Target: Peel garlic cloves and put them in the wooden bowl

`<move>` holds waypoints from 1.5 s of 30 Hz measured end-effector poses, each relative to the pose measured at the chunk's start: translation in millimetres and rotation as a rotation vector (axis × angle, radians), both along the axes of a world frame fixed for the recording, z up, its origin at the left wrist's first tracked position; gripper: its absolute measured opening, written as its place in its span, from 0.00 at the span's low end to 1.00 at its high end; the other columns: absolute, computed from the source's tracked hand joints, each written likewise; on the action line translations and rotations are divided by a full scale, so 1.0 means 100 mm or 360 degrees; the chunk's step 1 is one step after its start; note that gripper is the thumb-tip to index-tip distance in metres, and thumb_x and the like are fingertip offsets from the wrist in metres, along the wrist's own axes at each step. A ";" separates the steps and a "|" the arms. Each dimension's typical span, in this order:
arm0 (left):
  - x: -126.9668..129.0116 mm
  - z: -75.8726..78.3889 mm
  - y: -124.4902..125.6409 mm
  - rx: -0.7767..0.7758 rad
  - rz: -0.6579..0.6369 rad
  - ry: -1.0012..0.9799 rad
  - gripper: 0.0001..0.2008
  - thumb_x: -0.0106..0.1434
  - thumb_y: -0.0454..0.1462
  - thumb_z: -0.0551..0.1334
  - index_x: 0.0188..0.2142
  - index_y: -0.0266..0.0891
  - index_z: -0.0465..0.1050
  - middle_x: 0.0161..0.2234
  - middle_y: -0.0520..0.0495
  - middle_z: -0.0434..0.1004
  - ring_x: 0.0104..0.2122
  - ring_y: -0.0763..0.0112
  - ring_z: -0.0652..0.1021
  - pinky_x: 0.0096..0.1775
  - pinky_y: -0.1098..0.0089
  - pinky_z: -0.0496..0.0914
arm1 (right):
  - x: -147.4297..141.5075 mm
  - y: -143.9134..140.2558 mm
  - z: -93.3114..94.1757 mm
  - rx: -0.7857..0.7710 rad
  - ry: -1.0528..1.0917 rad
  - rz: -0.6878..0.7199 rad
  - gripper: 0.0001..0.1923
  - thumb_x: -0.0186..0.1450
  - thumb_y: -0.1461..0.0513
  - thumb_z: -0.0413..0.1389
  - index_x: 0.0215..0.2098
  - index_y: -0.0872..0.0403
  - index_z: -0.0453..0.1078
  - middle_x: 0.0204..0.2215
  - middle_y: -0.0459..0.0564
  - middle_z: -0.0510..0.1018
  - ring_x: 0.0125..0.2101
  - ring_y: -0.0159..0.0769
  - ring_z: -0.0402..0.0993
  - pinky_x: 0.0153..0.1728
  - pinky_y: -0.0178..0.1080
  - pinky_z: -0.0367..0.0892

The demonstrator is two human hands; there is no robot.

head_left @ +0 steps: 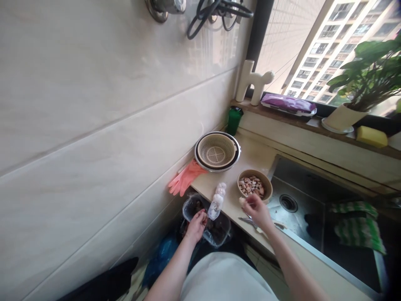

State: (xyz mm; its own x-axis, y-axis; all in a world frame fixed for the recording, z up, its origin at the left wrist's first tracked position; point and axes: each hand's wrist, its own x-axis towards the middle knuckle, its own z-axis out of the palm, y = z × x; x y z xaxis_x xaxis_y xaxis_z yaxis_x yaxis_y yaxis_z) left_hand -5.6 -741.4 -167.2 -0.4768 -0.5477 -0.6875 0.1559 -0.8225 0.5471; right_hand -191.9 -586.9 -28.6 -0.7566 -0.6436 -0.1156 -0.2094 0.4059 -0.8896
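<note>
Two hands, one brown bowl [254,174] of peeled cloves, one colander [217,151], one pink glove [184,179], one potted plant [365,75] (on the sill), one yellow sponge [371,136]

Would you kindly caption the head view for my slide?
Right hand holds a pale clove beside the round brown bowl; left hand over the clear plastic bin.

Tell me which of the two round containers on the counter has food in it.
The small brown bowl beside the sink, by the right hand, holds pinkish pieces; the slotted colander is empty.
</note>
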 end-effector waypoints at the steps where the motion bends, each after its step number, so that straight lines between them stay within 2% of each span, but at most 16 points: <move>1: -0.01 0.00 0.00 0.0012 0.0025 -0.0007 0.05 0.58 0.28 0.61 0.34 0.37 0.71 0.26 0.51 0.74 0.25 0.79 0.74 0.32 0.78 0.69 | -0.17 0.07 0.06 0.0088 0.0173 -0.0090 0.08 0.58 0.55 0.49 0.31 0.51 0.58 0.23 0.45 0.71 0.22 0.34 0.70 0.25 0.36 0.65; 4: -0.01 0.03 0.00 0.0064 0.0067 -0.0053 0.05 0.58 0.27 0.60 0.33 0.36 0.71 0.25 0.50 0.74 0.24 0.78 0.75 0.29 0.77 0.69 | -0.39 0.18 0.12 0.0380 0.0740 -0.0220 0.11 0.59 0.55 0.49 0.37 0.50 0.63 0.37 0.54 0.74 0.28 0.38 0.70 0.30 0.41 0.64; 6: 0.01 0.08 0.00 0.0071 0.0087 -0.0085 0.06 0.56 0.28 0.63 0.34 0.36 0.71 0.25 0.50 0.74 0.22 0.79 0.74 0.25 0.78 0.67 | -0.25 0.15 0.08 0.0376 0.0894 -0.0164 0.14 0.61 0.54 0.47 0.41 0.51 0.64 0.43 0.56 0.71 0.29 0.38 0.69 0.32 0.42 0.64; 9: 0.04 0.21 0.03 0.0017 0.0121 -0.0039 0.10 0.52 0.29 0.66 0.34 0.36 0.71 0.25 0.51 0.74 0.22 0.79 0.74 0.24 0.79 0.66 | 0.24 -0.02 -0.07 0.0268 0.0605 0.0242 0.13 0.63 0.54 0.46 0.37 0.52 0.66 0.33 0.51 0.75 0.26 0.35 0.68 0.30 0.38 0.64; 12: 0.08 0.38 0.11 -0.0074 0.0080 0.0066 0.12 0.49 0.32 0.69 0.33 0.36 0.70 0.25 0.51 0.75 0.24 0.76 0.75 0.29 0.76 0.69 | 0.74 -0.22 -0.24 0.0310 0.0295 0.0640 0.12 0.63 0.53 0.47 0.34 0.51 0.66 0.25 0.46 0.74 0.25 0.33 0.68 0.27 0.34 0.61; 15: 0.12 0.54 0.21 -0.0127 -0.0055 0.0055 0.15 0.47 0.36 0.70 0.35 0.36 0.71 0.26 0.50 0.75 0.24 0.76 0.74 0.29 0.76 0.69 | 1.00 -0.35 -0.39 0.0363 0.0367 0.0737 0.12 0.63 0.52 0.48 0.35 0.52 0.65 0.28 0.47 0.75 0.27 0.34 0.70 0.26 0.32 0.58; 19: 0.18 0.65 0.35 -0.0100 -0.0188 0.0016 0.14 0.47 0.36 0.70 0.34 0.35 0.73 0.27 0.49 0.75 0.25 0.76 0.73 0.29 0.76 0.68 | 1.08 -0.36 -0.52 0.0522 0.0614 0.0832 0.15 0.65 0.51 0.46 0.36 0.53 0.64 0.31 0.50 0.76 0.30 0.36 0.72 0.25 0.32 0.55; 24: 0.23 0.67 0.48 -0.0071 -0.0328 0.0058 0.13 0.51 0.42 0.67 0.33 0.36 0.73 0.28 0.49 0.74 0.26 0.75 0.73 0.31 0.73 0.68 | 1.16 -0.27 -0.67 0.0635 0.0717 0.0701 0.19 0.69 0.54 0.36 0.32 0.53 0.63 0.26 0.49 0.75 0.25 0.34 0.71 0.22 0.33 0.51; 26: 0.22 0.64 0.53 -0.0197 -0.0483 -0.0050 0.15 0.54 0.47 0.64 0.31 0.37 0.71 0.23 0.51 0.72 0.22 0.75 0.71 0.25 0.75 0.65 | 1.19 -0.25 -0.71 0.0640 0.0674 0.0605 0.19 0.69 0.55 0.35 0.31 0.53 0.63 0.24 0.48 0.74 0.23 0.33 0.70 0.22 0.33 0.50; 29: 0.18 0.58 0.58 -0.0568 -0.0673 -0.0309 0.14 0.56 0.49 0.59 0.29 0.40 0.70 0.17 0.54 0.67 0.17 0.74 0.68 0.22 0.73 0.62 | 1.21 -0.24 -0.75 0.0594 0.0542 0.0510 0.19 0.68 0.55 0.37 0.28 0.52 0.62 0.21 0.45 0.72 0.22 0.31 0.68 0.22 0.32 0.49; 32: 0.12 0.53 0.58 -0.0931 -0.0566 -0.0515 0.11 0.57 0.45 0.60 0.34 0.40 0.71 0.28 0.47 0.76 0.31 0.65 0.75 0.36 0.69 0.67 | 1.22 -0.27 -0.77 0.0523 0.0391 0.0422 0.20 0.68 0.56 0.36 0.25 0.52 0.61 0.19 0.44 0.71 0.20 0.30 0.65 0.22 0.32 0.48; 34: 0.09 0.53 0.56 -0.1097 -0.0530 -0.0548 0.12 0.58 0.44 0.59 0.36 0.39 0.71 0.37 0.43 0.76 0.41 0.62 0.74 0.46 0.66 0.64 | 1.24 -0.30 -0.77 0.0453 0.0333 0.0340 0.20 0.67 0.56 0.36 0.23 0.53 0.60 0.18 0.45 0.70 0.20 0.30 0.63 0.22 0.32 0.49; 36: 0.05 0.57 0.55 -0.1163 -0.0556 -0.0512 0.14 0.59 0.45 0.56 0.36 0.38 0.71 0.38 0.42 0.76 0.42 0.61 0.73 0.48 0.65 0.62 | 1.26 -0.34 -0.77 0.0384 0.0294 0.0221 0.21 0.67 0.56 0.35 0.21 0.53 0.59 0.17 0.45 0.69 0.19 0.30 0.61 0.22 0.33 0.49; 40: 0.02 0.68 0.55 -0.1009 -0.0424 -0.0395 0.16 0.59 0.49 0.55 0.35 0.39 0.70 0.33 0.46 0.75 0.36 0.65 0.74 0.41 0.67 0.66 | 1.28 -0.38 -0.74 0.0246 0.0213 0.0069 0.21 0.66 0.55 0.36 0.20 0.53 0.58 0.16 0.44 0.66 0.18 0.30 0.58 0.21 0.33 0.48; 42: 0.01 0.73 0.54 -0.0803 -0.0411 -0.0294 0.18 0.57 0.52 0.56 0.33 0.39 0.68 0.25 0.50 0.72 0.25 0.71 0.72 0.30 0.71 0.66 | 1.28 -0.38 -0.73 0.0140 0.0148 0.0079 0.20 0.66 0.54 0.37 0.21 0.52 0.57 0.16 0.43 0.65 0.18 0.29 0.58 0.21 0.32 0.49; 45: 0.02 0.80 0.50 -0.0470 -0.0511 -0.0077 0.21 0.55 0.55 0.56 0.29 0.39 0.64 0.15 0.58 0.59 0.12 0.80 0.60 0.16 0.77 0.52 | 1.25 -0.35 -0.75 0.0029 0.0044 0.0099 0.19 0.66 0.53 0.38 0.21 0.52 0.56 0.16 0.41 0.63 0.18 0.29 0.59 0.21 0.31 0.50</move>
State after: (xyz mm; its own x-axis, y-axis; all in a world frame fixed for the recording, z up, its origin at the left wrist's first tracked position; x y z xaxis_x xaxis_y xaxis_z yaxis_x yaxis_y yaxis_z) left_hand -3.3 -691.5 -87.2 -0.6261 -0.5534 -0.5494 -0.1137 -0.6322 0.7664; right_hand -67.2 -621.7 -103.9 -0.7181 -0.6876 -0.1074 -0.2593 0.4075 -0.8756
